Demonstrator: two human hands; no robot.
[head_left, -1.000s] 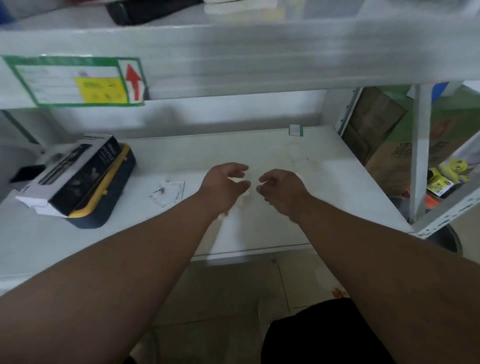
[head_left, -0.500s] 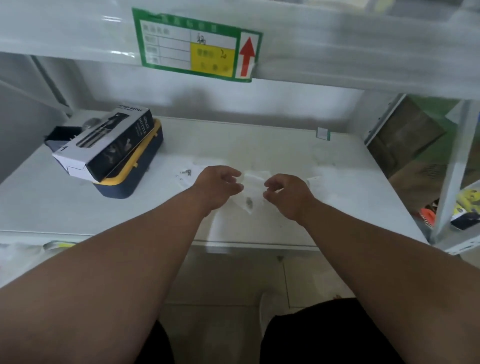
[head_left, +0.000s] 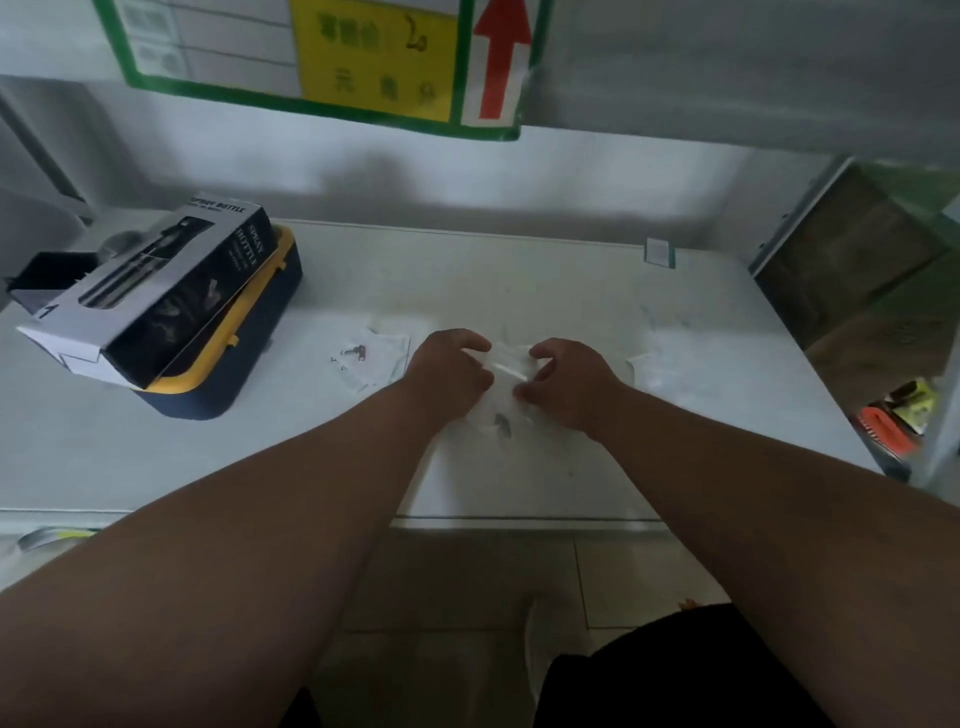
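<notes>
A small clear plastic bag (head_left: 503, 384) with a dark little part inside lies on the white shelf (head_left: 519, 291). My left hand (head_left: 451, 370) pinches its left side and my right hand (head_left: 570, 383) pinches its right side, fingers curled toward each other. A second clear bag (head_left: 371, 357) holding small metal pieces lies just left of my left hand. Another clear bag (head_left: 655, 368) lies right of my right hand.
A black and white spray bottle box (head_left: 156, 291) rests on a navy and yellow case (head_left: 244, 358) at the shelf's left. An upper shelf with a green label (head_left: 322, 57) hangs overhead. Cardboard boxes (head_left: 852, 280) stand at the right. Tiled floor lies below the shelf edge.
The view has moved closer to the shelf. My hands have drawn together on the clear bag and hold it lower on the shelf surface.
</notes>
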